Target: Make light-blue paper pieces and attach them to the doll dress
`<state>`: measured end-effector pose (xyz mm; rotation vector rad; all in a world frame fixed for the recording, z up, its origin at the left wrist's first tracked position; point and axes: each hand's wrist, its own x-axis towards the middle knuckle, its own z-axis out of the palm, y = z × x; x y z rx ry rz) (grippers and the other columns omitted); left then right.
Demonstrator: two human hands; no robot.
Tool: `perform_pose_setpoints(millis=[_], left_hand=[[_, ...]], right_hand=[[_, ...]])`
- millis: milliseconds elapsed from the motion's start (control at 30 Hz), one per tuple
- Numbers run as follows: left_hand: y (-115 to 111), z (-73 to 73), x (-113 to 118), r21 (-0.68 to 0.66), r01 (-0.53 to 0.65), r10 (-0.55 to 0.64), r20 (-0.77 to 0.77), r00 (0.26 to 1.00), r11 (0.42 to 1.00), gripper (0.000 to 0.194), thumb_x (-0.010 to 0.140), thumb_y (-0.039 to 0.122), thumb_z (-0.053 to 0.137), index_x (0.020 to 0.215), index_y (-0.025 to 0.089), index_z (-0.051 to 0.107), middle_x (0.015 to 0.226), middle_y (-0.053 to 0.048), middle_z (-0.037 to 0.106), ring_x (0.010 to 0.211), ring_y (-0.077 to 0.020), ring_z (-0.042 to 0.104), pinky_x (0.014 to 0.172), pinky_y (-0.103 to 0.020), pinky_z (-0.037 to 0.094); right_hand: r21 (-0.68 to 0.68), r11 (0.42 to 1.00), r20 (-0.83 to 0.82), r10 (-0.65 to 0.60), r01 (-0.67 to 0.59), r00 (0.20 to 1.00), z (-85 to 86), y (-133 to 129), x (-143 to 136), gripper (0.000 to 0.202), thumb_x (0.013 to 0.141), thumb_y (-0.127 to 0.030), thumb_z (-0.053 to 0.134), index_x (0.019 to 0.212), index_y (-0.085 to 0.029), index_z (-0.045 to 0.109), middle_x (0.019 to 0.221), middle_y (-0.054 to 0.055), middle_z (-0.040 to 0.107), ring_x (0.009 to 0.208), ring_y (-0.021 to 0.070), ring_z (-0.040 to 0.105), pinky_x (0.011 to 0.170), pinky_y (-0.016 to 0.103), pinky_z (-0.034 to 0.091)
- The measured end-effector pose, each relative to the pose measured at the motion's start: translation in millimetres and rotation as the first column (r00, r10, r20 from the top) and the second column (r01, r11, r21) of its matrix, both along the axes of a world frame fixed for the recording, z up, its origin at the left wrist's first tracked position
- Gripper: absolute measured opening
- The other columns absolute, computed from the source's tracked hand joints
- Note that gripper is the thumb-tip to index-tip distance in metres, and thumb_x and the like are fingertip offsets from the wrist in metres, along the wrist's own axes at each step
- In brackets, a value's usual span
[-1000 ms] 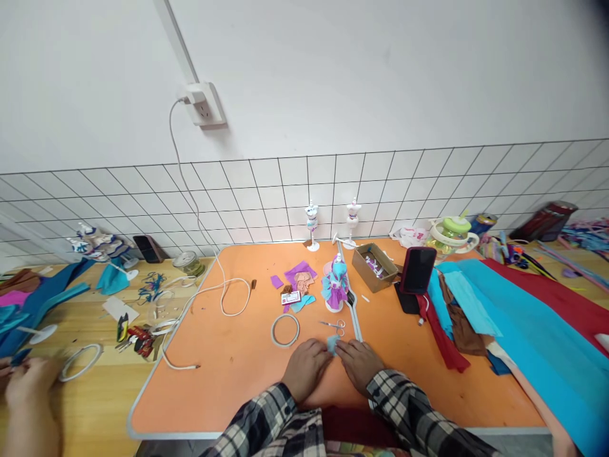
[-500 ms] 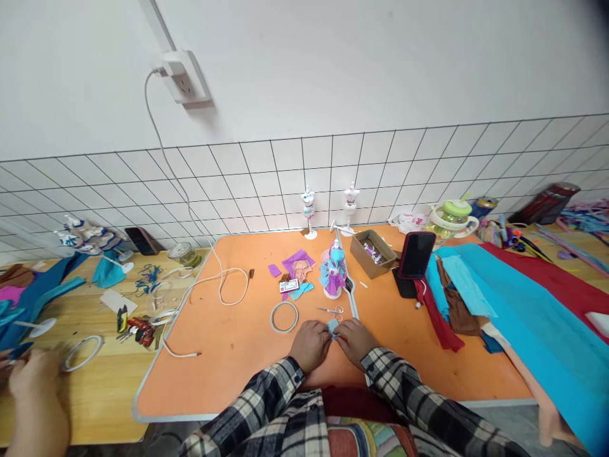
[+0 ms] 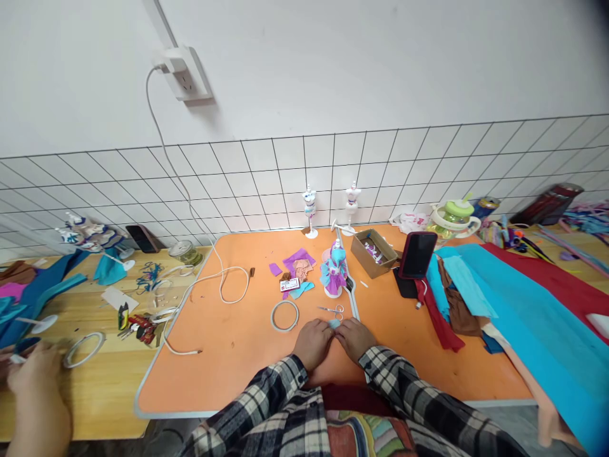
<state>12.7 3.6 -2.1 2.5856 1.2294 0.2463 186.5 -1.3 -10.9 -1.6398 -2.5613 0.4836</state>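
Note:
Over the front of the orange table, my left hand (image 3: 313,343) and my right hand (image 3: 355,341) meet, fingers closed on a small piece of light blue fabric (image 3: 334,324). Most of that piece is hidden under the fingers. Just beyond them lie small scissors (image 3: 332,310), with a ring of white tape (image 3: 284,316) to their left. Farther back stands a mini dress form (image 3: 335,270) clothed in blue and purple fabric. Left of it, fabric scraps (image 3: 299,261) surround a small white-labelled box (image 3: 290,284).
Two bare dress forms (image 3: 310,212) stand by the tiled wall. A cardboard box (image 3: 373,254) and a propped phone (image 3: 417,255) are to the right, before long blue cloth (image 3: 518,304). A white cable (image 3: 221,273) crosses the left side. A co-worker's hand (image 3: 35,368) works far left.
My hands have drawn closer together around the light blue fabric, and less of it shows. At far left, the co-worker's hands have shifted slightly with a dark blue piece.

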Motion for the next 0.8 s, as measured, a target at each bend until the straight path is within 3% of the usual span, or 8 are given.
perform_pose_setpoints(millis=[200,600,800], left_hand=[[5.2,-7.8,0.1,-0.021,-0.007,0.007,-0.011,1.000,1.000,0.018,0.091,0.020,0.050,0.088,0.017,0.067,0.084,-0.006,0.066,0.084,-0.0199,0.058,0.078,-0.034,0.041],[7.2,-4.9,1.2,-0.025,-0.047,0.046,-0.036,0.998,0.999,0.019,0.090,0.020,0.052,0.083,0.017,0.069,0.079,-0.006,0.064,0.083,-0.0203,0.057,0.075,-0.033,0.040],[6.9,-5.1,0.2,-0.004,-0.010,0.010,-0.053,0.999,1.000,0.018,0.091,0.019,0.050,0.084,0.015,0.066,0.084,-0.007,0.063,0.088,-0.0209,0.055,0.077,-0.033,0.041]], right_hand=[[-0.009,1.000,0.008,0.011,-0.011,1.000,2.0,-2.3,3.0,0.026,0.094,-0.028,0.044,0.092,-0.021,0.069,0.093,0.006,0.066,0.094,0.0215,0.054,0.084,0.032,0.040],[-0.042,0.999,0.022,-0.028,0.029,0.999,5.9,4.6,-2.1,0.022,0.093,-0.024,0.045,0.096,-0.020,0.067,0.094,0.007,0.068,0.092,0.0204,0.057,0.080,0.029,0.039],[-0.041,0.999,0.011,-0.026,0.026,1.000,7.1,5.0,-1.1,0.024,0.093,-0.025,0.045,0.091,-0.020,0.068,0.092,0.007,0.067,0.091,0.0212,0.056,0.081,0.030,0.040]])
